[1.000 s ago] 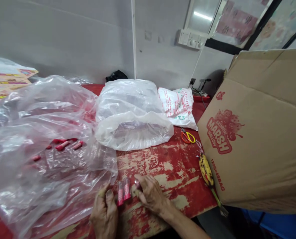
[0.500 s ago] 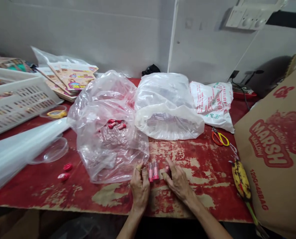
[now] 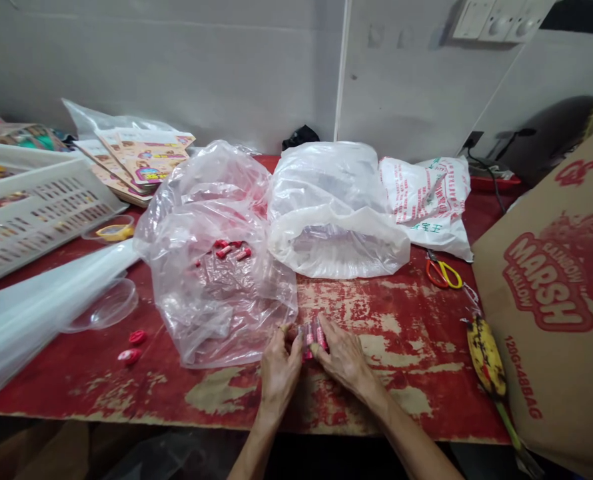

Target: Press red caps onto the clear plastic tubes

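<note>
Between my hands, several small clear tubes with red lower parts [image 3: 309, 339] stand side by side at the front of the red table [image 3: 336, 407]. My left hand [image 3: 279, 367] has its thumb and fingers curled against the left side of the tubes. From the other side my right hand [image 3: 344, 359] pinches the rightmost tube, pressing it against the row; its fingers partly cover the tubes. Just behind my left hand lies a crumpled clear plastic bag [image 3: 216, 293] with more small red pieces [image 3: 234, 250] inside its opening.
An open white plastic bag [image 3: 341, 247] and a printed sack [image 3: 424, 200] stand at the back. Scissors [image 3: 444, 272], a banana [image 3: 485, 357] and a cardboard box [image 3: 551, 373] are right. Left are a white basket [image 3: 41, 207], printed cards [image 3: 149, 160], clear lids [image 3: 109, 307] and two red caps [image 3: 129, 357].
My right hand has moved left, bringing the tube in its fingers up against the other tubes. My left hand has stayed at their left side.
</note>
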A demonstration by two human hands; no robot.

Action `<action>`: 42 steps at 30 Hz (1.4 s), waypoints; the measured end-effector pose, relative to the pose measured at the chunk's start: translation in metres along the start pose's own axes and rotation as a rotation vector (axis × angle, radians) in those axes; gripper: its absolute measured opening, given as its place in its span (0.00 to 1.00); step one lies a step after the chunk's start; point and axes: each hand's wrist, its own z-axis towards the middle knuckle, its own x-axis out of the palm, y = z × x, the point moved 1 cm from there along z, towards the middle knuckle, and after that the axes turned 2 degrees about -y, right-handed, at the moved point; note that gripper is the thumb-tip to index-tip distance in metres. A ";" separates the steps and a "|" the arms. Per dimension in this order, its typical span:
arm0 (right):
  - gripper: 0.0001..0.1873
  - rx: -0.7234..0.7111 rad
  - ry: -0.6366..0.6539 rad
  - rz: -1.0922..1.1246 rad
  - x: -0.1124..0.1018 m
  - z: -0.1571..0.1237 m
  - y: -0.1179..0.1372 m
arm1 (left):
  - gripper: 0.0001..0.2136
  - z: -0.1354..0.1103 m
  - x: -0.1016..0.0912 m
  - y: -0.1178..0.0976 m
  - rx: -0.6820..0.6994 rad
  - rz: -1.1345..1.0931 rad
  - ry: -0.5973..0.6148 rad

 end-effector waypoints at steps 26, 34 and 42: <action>0.15 -0.174 -0.201 0.148 0.003 -0.015 0.021 | 0.21 0.001 -0.015 -0.012 -0.611 -0.937 0.442; 0.15 -0.344 -0.355 -0.083 0.024 -0.023 0.023 | 0.21 -0.003 -0.015 0.005 -0.820 -1.029 0.213; 0.24 -0.294 -0.315 -0.141 -0.047 -0.010 0.022 | 0.21 -0.015 -0.017 0.003 -0.718 -1.084 0.302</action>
